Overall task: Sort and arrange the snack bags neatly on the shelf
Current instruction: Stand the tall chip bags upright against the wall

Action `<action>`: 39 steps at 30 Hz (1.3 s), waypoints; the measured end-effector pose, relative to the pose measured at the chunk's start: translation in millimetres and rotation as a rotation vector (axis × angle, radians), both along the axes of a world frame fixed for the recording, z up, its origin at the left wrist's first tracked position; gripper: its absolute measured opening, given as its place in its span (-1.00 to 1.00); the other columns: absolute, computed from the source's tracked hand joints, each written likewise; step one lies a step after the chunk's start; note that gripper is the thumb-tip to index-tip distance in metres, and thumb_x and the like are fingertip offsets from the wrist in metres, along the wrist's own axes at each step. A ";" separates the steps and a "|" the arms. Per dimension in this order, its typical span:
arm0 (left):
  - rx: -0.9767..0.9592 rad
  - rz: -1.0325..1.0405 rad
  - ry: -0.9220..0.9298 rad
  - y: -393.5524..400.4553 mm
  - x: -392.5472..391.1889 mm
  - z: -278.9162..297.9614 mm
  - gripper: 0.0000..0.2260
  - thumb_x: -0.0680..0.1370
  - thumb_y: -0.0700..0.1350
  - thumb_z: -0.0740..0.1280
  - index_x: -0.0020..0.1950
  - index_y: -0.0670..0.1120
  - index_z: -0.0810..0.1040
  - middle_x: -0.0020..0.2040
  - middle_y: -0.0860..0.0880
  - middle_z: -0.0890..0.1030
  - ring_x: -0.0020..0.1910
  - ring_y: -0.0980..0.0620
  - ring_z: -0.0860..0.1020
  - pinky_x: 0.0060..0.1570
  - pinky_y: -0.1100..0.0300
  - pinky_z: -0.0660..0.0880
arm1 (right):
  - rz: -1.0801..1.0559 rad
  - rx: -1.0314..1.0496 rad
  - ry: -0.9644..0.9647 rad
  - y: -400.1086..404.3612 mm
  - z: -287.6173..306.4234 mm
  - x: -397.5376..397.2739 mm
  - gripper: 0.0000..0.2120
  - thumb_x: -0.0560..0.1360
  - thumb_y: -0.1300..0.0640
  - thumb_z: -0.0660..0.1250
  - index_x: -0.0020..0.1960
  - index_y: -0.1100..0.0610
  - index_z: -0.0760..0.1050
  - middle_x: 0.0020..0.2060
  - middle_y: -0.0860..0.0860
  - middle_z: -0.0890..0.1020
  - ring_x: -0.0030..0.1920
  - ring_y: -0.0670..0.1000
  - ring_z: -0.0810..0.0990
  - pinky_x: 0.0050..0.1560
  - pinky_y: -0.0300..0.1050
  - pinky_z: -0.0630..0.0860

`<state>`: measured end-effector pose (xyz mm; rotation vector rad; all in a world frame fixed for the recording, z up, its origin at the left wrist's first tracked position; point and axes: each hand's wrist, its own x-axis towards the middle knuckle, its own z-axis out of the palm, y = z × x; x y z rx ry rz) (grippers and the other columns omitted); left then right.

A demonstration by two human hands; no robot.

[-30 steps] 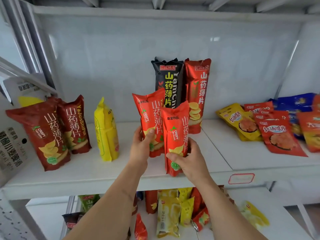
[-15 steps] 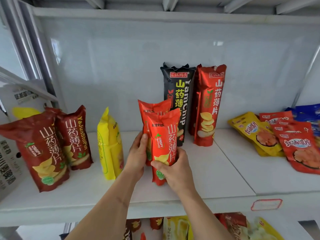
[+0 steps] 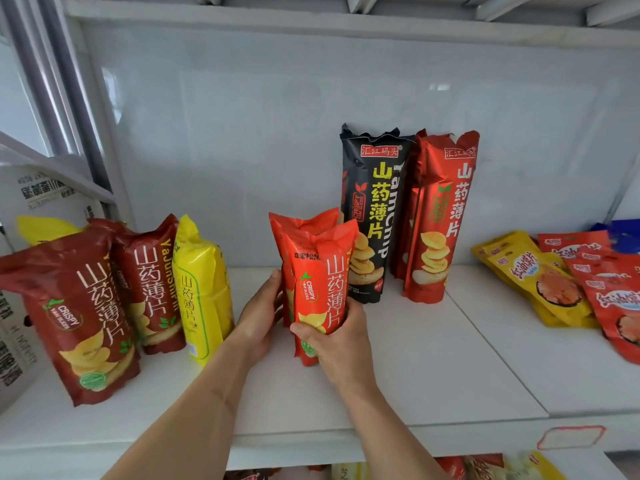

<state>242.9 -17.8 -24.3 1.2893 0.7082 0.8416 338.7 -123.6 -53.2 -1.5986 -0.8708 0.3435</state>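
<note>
- Viewing from the head camera, the only view: you hold two orange-red yam-chip bags, the front orange bag [image 3: 320, 292] and the rear orange bag [image 3: 304, 225], upright at mid-shelf, one behind the other, probably to seat them as a matched pair.
- Right hand [image 3: 337, 344]: fingers curled round the front bag's lower part, steadying its base.
- Left hand [image 3: 259, 315]: palm against the pair's left side; fingers hidden behind, so grip uncertain.
- White shelf [image 3: 433, 375]: bears all stock.
- Left group: two dark-red bags [image 3: 81, 317], one yellow bag [image 3: 201, 292], standing close together.
- Behind: tall black bag [image 3: 372, 216] and tall red bag [image 3: 440, 220], upright near the wall.
- Right: flat pouches [image 3: 568, 282], overlapping, seemingly unsorted.
</note>
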 end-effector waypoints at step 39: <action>0.317 0.123 0.004 61.4 67.6 6.7 0.04 0.19 0.36 0.50 0.58 0.12 0.15 0.41 0.05 0.49 0.27 0.06 0.57 0.19 0.07 0.56 | -0.147 -0.194 -0.136 74.3 2.0 22.2 -0.20 0.34 -0.16 0.53 0.45 0.04 0.25 0.26 -0.01 0.47 0.27 0.04 0.45 0.24 -0.01 0.48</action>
